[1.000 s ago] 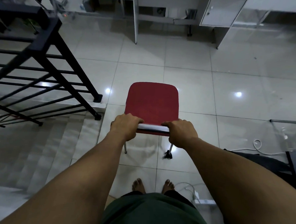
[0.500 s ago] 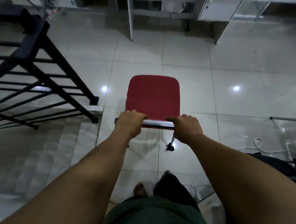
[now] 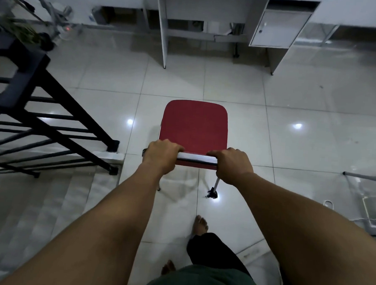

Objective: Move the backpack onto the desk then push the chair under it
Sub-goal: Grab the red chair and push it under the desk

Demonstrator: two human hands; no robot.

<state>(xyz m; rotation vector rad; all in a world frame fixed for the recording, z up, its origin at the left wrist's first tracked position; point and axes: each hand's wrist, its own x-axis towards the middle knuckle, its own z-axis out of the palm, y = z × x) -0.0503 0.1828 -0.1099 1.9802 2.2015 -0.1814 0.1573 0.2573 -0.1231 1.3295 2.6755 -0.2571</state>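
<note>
A red-seated chair (image 3: 194, 125) with a chrome frame stands on the tiled floor in front of me, its back toward me. My left hand (image 3: 160, 155) grips the left end of the chair's top rail and my right hand (image 3: 231, 164) grips the right end. The white desk (image 3: 164, 27) stands farther ahead at the top of the view, with an open gap between its legs facing the chair. The desk's top surface is cut off by the frame. No backpack is visible.
A black metal stair railing (image 3: 42, 121) and descending steps (image 3: 37, 210) lie to the left. A white cabinet with a door (image 3: 278, 27) hangs under the desk's right side. Cables and a clear object (image 3: 371, 206) sit on the floor at right. My bare feet are behind the chair.
I have stepped forward with the chair held in both hands. The chair and I are closer to the desk, and my right leg has swung ahead.
</note>
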